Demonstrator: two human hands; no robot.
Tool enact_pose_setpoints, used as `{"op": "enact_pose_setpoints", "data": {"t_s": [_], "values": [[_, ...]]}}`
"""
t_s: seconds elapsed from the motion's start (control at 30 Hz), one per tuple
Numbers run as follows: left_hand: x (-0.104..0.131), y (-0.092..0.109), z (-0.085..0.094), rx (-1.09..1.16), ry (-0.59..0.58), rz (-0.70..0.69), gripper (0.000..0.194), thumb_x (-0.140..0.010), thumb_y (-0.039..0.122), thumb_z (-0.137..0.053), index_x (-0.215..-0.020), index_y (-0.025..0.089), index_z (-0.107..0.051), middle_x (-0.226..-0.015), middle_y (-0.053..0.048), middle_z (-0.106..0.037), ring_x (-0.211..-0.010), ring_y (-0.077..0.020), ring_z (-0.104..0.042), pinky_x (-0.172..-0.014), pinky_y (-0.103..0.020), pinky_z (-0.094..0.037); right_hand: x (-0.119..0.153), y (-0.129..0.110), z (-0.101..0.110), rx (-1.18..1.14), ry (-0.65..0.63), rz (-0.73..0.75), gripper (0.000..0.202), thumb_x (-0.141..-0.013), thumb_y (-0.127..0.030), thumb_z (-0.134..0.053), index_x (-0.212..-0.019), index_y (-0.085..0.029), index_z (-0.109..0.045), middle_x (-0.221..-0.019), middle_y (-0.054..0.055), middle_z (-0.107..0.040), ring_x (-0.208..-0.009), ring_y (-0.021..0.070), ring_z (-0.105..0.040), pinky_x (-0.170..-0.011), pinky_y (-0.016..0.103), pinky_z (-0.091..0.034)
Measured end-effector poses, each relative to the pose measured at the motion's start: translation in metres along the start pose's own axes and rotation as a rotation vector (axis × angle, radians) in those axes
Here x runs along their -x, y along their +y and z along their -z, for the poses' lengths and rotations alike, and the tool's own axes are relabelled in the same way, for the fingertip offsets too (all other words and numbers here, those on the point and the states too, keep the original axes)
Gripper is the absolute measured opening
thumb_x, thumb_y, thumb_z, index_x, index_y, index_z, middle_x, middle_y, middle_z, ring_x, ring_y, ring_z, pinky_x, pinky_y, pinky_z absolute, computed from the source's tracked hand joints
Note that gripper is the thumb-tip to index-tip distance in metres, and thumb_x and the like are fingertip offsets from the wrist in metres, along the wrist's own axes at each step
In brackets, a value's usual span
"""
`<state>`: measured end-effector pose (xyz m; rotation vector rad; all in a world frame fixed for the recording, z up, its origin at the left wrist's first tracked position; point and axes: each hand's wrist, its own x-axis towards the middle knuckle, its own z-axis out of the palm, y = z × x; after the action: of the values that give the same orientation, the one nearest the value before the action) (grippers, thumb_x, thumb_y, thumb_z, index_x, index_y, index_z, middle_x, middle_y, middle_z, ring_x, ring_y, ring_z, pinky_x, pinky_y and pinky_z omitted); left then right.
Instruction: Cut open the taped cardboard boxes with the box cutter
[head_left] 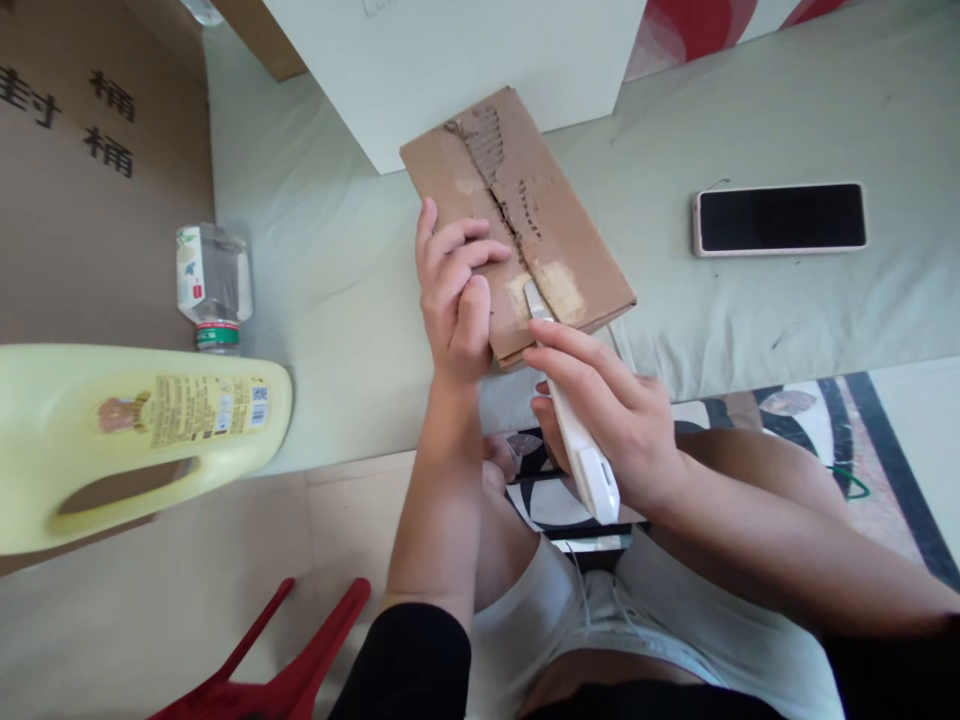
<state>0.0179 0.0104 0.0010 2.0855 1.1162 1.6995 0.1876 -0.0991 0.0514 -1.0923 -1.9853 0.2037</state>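
A small brown cardboard box (566, 225) lies at a slant on the pale green cloth, its top marked by a dark seam, torn patches and bits of tape. My left hand (459, 290) holds it at the left side, with bent fingers resting over the top. In my right hand (611, 410) is a white utility knife (581, 435), gripped along its handle. Its blade points up and away from me, and the tip meets the box's top beside the seam at the near end. Part of the handle is hidden behind my fingers.
A phone (780, 218) lies to the right on the cloth (337, 260). Behind the box stands a large white box (465, 70). To the left are a clear bottle (223, 275), a yellow jug (90, 420) and a big carton (97, 240). Something red (300, 660) is at lower left.
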Motion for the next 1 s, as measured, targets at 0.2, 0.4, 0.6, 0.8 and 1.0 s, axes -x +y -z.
{"op": "enact_pose_setpoints", "data": {"t_s": [0.2, 0.4, 0.6, 0.8, 1.0], "values": [[-0.001, 0.007, 0.003, -0.028, -0.056, 0.115, 0.052, -0.099, 0.064, -0.032, -0.095, 0.026, -0.067, -0.113, -0.004, -0.068, -0.129, -0.0231, -0.058, -0.136, -0.050, -0.014, -0.004, 0.001, -0.004, 0.065, 0.009, -0.035, 0.030, -0.096, -0.020, -0.060, -0.126, -0.017, -0.059, -0.135, 0.010, -0.067, -0.110, 0.0170, -0.073, -0.079, 0.022, -0.062], [-0.002, 0.008, 0.002, -0.045, -0.023, 0.046, 0.052, -0.100, 0.061, -0.034, -0.093, 0.024, -0.070, -0.108, -0.004, -0.070, -0.113, -0.0201, -0.065, -0.134, -0.050, -0.016, 0.007, 0.001, 0.001, 0.038, -0.014, 0.056, 0.027, -0.099, -0.020, -0.056, -0.125, -0.013, -0.059, -0.132, 0.014, -0.068, -0.108, 0.0153, -0.073, -0.077, 0.023, -0.063], [-0.001, 0.005, 0.000, 0.006, 0.010, -0.078, 0.036, -0.104, 0.039, -0.037, -0.101, 0.024, -0.069, -0.110, -0.003, -0.067, -0.115, -0.0156, -0.063, -0.132, -0.044, -0.025, 0.007, 0.005, -0.001, 0.042, 0.002, 0.034, 0.028, -0.098, -0.020, -0.057, -0.126, -0.012, -0.059, -0.132, 0.015, -0.068, -0.111, 0.0161, -0.072, -0.069, 0.022, -0.060], [-0.001, 0.004, 0.002, -0.021, -0.031, 0.013, 0.042, -0.101, 0.054, -0.035, -0.098, 0.027, -0.067, -0.110, -0.002, -0.068, -0.114, -0.0185, -0.064, -0.136, -0.049, -0.013, 0.004, 0.005, 0.000, 0.056, -0.005, 0.026, 0.029, -0.099, -0.022, -0.056, -0.127, -0.013, -0.058, -0.133, 0.014, -0.067, -0.113, 0.0156, -0.071, -0.069, 0.021, -0.059], [-0.002, 0.009, 0.002, -0.032, -0.018, -0.033, 0.039, -0.104, 0.046, -0.035, -0.099, 0.026, -0.068, -0.110, -0.003, -0.067, -0.115, -0.0176, -0.063, -0.133, -0.048, -0.022, 0.014, -0.002, 0.004, 0.050, 0.008, 0.035, 0.027, -0.101, -0.027, -0.053, -0.121, -0.010, -0.061, -0.126, 0.016, -0.070, -0.099, 0.0132, -0.074, -0.066, 0.021, -0.056]]}}
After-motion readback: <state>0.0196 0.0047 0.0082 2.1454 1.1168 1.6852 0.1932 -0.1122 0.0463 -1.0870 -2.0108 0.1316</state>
